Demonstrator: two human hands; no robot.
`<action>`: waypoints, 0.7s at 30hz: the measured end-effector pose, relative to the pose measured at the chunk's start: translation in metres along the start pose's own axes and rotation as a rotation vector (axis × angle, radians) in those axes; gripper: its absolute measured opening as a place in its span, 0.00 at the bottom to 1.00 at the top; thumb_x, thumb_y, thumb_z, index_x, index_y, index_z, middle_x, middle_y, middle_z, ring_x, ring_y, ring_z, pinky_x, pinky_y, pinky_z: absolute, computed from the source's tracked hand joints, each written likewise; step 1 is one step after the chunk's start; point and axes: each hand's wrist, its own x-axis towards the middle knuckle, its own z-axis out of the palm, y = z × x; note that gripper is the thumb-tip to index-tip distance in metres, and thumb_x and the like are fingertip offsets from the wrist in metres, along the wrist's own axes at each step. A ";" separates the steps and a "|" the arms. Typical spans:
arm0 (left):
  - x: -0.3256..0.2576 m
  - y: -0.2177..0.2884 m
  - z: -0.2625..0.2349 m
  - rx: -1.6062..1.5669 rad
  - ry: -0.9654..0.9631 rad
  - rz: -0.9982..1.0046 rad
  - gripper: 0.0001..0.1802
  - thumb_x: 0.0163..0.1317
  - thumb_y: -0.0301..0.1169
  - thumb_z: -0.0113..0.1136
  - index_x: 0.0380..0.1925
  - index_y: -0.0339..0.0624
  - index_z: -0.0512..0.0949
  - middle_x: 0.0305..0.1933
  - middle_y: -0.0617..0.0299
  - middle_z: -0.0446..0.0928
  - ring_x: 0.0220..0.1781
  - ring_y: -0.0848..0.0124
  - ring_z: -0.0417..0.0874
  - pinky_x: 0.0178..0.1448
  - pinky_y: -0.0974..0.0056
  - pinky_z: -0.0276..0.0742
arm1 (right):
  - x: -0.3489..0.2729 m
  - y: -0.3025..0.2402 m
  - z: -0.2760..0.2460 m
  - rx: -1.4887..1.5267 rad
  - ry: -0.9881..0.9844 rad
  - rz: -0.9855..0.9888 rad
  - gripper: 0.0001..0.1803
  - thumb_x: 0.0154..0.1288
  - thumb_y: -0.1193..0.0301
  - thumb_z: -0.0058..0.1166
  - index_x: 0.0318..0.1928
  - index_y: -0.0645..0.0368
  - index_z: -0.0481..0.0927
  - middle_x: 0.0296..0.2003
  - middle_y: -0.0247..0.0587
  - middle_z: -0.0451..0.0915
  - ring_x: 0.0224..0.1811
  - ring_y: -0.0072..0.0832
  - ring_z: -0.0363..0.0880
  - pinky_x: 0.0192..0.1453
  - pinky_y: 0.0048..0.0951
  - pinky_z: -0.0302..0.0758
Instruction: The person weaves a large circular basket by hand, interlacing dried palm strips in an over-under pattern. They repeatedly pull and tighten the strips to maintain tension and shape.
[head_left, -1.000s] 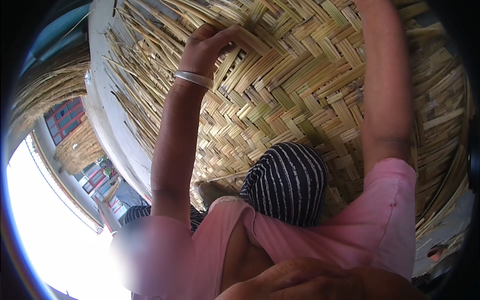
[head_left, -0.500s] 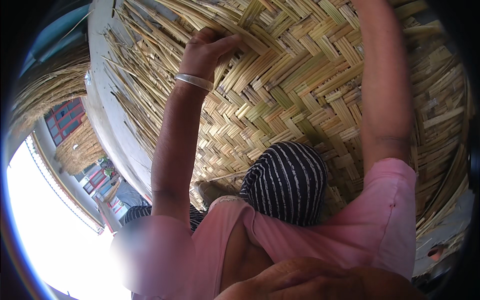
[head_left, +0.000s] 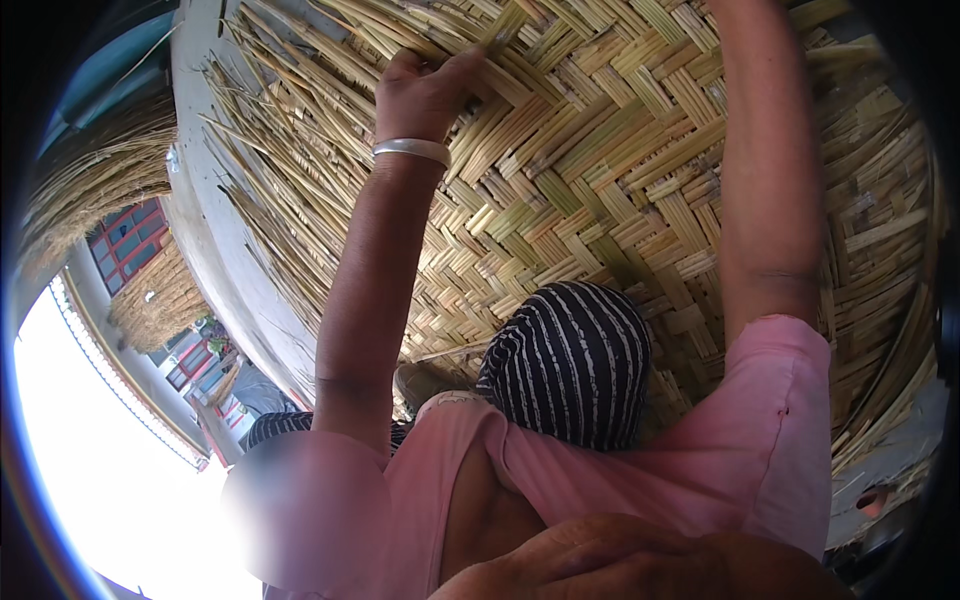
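Note:
A large herringbone mat point(head_left: 580, 170) woven from flat, split reed strips spreads in front of me. Along its left side the unwoven strips point(head_left: 290, 130) fan out loose. My left hand point(head_left: 425, 95), with a pale bangle point(head_left: 412, 150) on the wrist, is closed over strips where the loose ends meet the weave. Its fingers curl under and the thumb points right, so the fingertips are partly hidden. My right forearm point(head_left: 770, 170) reaches over the mat's right part, and the hand lies beyond the top edge of the picture.
My knee in striped trousers point(head_left: 570, 365) rests on the mat, with a shoe point(head_left: 430, 385) beside it. Pale concrete ground point(head_left: 215, 230) borders the mat at left. Further off are straw stacks point(head_left: 160, 305) and a red-framed window point(head_left: 130, 240). A small reddish pot point(head_left: 875, 500) is at lower right.
My left wrist and forearm have shifted a little to the right, and the hand has turned slightly, staying at the same strips. The right forearm has barely moved.

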 end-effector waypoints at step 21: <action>-0.019 -0.029 0.037 0.187 0.407 0.353 0.44 0.59 0.35 0.78 0.69 0.28 0.64 0.61 0.44 0.78 0.66 0.57 0.78 0.70 0.55 0.75 | -0.010 0.002 -0.019 -0.012 -0.138 0.056 0.13 0.74 0.74 0.55 0.54 0.67 0.80 0.40 0.50 0.88 0.35 0.28 0.87 0.34 0.24 0.85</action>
